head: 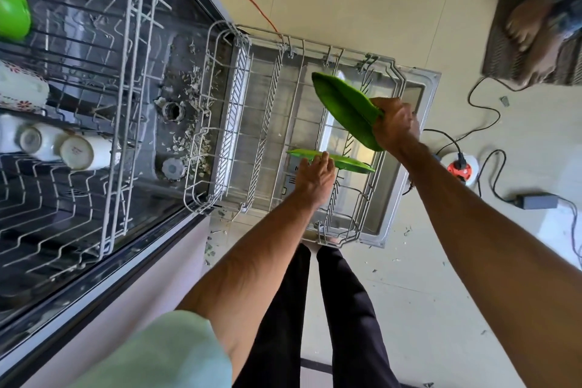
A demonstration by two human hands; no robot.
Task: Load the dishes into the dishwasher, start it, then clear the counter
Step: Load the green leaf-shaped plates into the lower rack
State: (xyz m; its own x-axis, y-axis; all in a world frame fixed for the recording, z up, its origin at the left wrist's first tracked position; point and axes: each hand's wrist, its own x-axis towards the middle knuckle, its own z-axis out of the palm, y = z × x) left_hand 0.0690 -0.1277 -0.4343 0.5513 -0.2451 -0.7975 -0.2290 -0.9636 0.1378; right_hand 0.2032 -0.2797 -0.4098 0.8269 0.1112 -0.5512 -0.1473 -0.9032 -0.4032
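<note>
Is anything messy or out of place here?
Yes. Pale flakes and shards litter the dishwasher's tub floor around the filter, and more lie scattered on the kitchen floor beside the open door. They look like debris, not something that belongs in a machine being loaded.

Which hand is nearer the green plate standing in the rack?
Left. The left hand touches the plate at its rim; the right hand is apart from it, farther along the rack, gripping a second plate.
</note>
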